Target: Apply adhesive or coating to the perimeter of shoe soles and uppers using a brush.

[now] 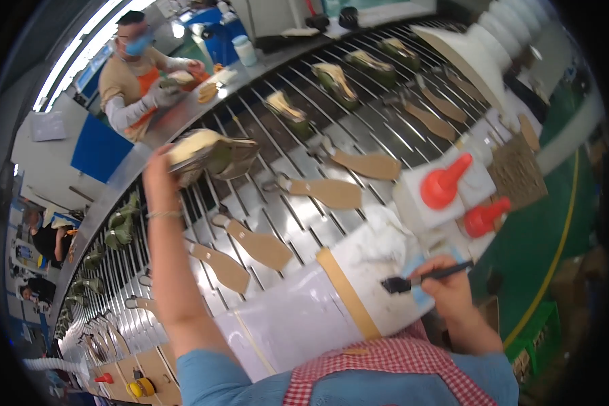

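Note:
My left hand [159, 168] reaches far out over the slatted conveyor. Its fingers are closed on the near end of a lasted shoe upper [231, 157], dark green with a cream underside, tilted above the slats. My right hand [448, 292] stays close to my body at the right, gripping a black-handled brush [430, 274] with dark bristles pointing left. Below the brush lies a worktop [386, 308] with a white, stained surface and a tan strip across it. A light blue cloth or paper [419, 292] shows partly behind the right hand.
Tan soles [325, 193] and more lasted uppers [335, 81] lie along the conveyor [304, 233]. Two red cone-topped bottles [446, 181] stand right of the worktop. A white duct hood [470, 57] overhangs the far right. Across the conveyor, a person [142, 81] handles a shoe part.

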Demonstrator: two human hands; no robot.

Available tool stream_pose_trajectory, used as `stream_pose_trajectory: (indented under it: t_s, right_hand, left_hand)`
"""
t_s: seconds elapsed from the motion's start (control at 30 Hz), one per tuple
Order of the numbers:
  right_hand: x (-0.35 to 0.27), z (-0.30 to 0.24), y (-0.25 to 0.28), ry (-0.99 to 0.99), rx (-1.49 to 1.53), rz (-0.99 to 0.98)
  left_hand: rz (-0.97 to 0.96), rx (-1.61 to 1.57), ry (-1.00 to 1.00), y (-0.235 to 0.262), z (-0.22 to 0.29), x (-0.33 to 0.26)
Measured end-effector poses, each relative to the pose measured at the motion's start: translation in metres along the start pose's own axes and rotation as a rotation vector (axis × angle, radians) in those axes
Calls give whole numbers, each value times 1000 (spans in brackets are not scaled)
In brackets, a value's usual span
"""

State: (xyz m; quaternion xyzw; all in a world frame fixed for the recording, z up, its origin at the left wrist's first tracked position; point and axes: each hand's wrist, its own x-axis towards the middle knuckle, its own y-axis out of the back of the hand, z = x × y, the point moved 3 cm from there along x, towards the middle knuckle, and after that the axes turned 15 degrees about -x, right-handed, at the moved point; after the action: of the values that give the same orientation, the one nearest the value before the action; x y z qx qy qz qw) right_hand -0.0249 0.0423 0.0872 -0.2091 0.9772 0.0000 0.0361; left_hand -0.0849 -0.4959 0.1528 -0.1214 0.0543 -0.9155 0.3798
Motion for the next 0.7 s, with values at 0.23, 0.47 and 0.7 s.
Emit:
stream_pose_trajectory:
  t_s: [0.23,0.47,0.7]
  right_hand:
    - [-11,-44,57,190,-728,301]
    - [-10,-21,70,128,-1052,243]
    - [8,12,77,217,-1137,212]
  left_hand:
    - [-345,-77,359,40,90,-170]
    - [-275,210,810,88,-15,-272]
    - [-530,380,815,59,-35,-377]
